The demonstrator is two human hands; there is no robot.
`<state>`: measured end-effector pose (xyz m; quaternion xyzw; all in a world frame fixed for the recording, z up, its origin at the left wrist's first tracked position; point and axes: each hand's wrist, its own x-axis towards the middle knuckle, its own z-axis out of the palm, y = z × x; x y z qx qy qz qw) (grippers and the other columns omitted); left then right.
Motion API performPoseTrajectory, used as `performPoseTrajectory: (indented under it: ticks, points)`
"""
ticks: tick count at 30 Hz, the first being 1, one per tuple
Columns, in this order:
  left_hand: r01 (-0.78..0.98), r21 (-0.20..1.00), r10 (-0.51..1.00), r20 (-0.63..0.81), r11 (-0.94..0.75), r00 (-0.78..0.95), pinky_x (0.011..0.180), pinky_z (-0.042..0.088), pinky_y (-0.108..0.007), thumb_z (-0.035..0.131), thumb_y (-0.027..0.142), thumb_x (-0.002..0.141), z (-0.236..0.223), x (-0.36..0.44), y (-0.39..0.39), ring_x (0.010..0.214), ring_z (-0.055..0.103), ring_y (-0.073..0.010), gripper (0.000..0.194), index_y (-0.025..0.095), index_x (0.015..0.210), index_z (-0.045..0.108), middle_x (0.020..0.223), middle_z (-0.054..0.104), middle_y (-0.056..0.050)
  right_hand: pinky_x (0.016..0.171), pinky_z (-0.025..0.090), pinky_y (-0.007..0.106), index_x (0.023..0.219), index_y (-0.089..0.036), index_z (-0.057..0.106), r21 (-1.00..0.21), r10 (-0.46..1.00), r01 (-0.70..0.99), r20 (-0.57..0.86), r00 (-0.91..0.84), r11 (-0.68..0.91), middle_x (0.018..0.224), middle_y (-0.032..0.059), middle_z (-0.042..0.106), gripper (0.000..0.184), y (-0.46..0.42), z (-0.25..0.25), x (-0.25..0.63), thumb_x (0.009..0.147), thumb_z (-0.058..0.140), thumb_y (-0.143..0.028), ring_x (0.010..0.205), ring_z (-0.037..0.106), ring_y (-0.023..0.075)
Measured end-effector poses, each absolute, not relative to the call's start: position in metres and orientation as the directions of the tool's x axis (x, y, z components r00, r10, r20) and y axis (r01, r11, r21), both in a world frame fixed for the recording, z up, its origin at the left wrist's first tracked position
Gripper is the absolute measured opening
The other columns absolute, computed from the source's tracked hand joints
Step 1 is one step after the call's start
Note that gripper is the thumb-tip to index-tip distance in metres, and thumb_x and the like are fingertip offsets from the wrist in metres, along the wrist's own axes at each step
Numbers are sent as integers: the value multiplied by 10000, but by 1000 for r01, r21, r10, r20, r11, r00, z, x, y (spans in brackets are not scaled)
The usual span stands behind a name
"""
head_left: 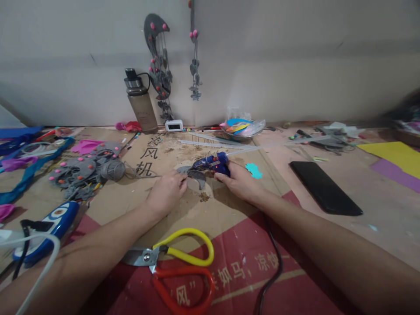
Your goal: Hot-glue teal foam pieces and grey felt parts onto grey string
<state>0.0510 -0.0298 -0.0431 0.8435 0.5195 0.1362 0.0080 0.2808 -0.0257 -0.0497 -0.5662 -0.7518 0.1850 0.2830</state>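
In the middle of the frame, your right hand (243,181) is wrapped around the blue glue gun (213,162), its nozzle pointing left over the grey felt (198,178). Your left hand (168,189) is beside the felt, its fingertips drawn close together at the left end; you cannot tell from here whether they pinch it. The felt lies on the cardboard (236,238), at the centre of the frame. Just right of your right hand is a teal cutout (253,170), and farther right is a black phone (324,188). At lower centre lie scissors (183,257) with one yellow and one red handle, and a dark cord (279,259) runs down to their right. Left of your left hand is a yarn ball (113,169), with pompom-dotted felt shapes (80,168) beside it. A bottle (143,108) stands at upper left of centre, near a small white clock (173,126).
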Motion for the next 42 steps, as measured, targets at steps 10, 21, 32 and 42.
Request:
performPoseTrajectory:
  ticks: [10, 21, 32, 42]
  points:
    - [876, 161, 881, 223, -455, 417, 849, 463, -317, 447, 246, 879, -43, 51, -30, 894, 623, -202, 282, 158, 976, 697, 916, 692, -85, 773, 415, 314, 1127, -175, 524, -558, 949, 768, 212, -235, 315, 1055, 109, 642, 310, -27, -49, 281, 857, 504, -326, 957, 579, 245]
    - [876, 145, 878, 223, -460, 424, 846, 463, -307, 432, 257, 885, -44, 51, -29, 880, 622, -193, 305, 147, 991, 695, 912, 691, -80, 795, 414, 324, 1142, -157, 520, -529, 950, 790, 192, -245, 311, 1077, 123, 641, 329, -27, -47, 281, 856, 501, -318, 976, 573, 259]
    - [871, 146, 871, 236, -469, 430, 827, 467, -313, 435, 250, 885, -44, 51, -29, 866, 621, -195, 298, 147, 980, 698, 902, 690, -85, 780, 419, 318, 1154, -166, 519, -546, 946, 772, 205, -252, 324, 1068, 114, 642, 328, -28, -46, 280, 857, 500, -303, 956, 575, 247]
    - [868, 152, 870, 236, -473, 433, 827, 466, -310, 447, 247, 880, -44, 50, -29, 876, 618, -193, 288, 146, 986, 695, 912, 692, -82, 769, 412, 320, 1088, -165, 544, -531, 945, 783, 229, -235, 324, 1037, 112, 641, 289, -25, -51, 284, 856, 503, -332, 922, 570, 244]
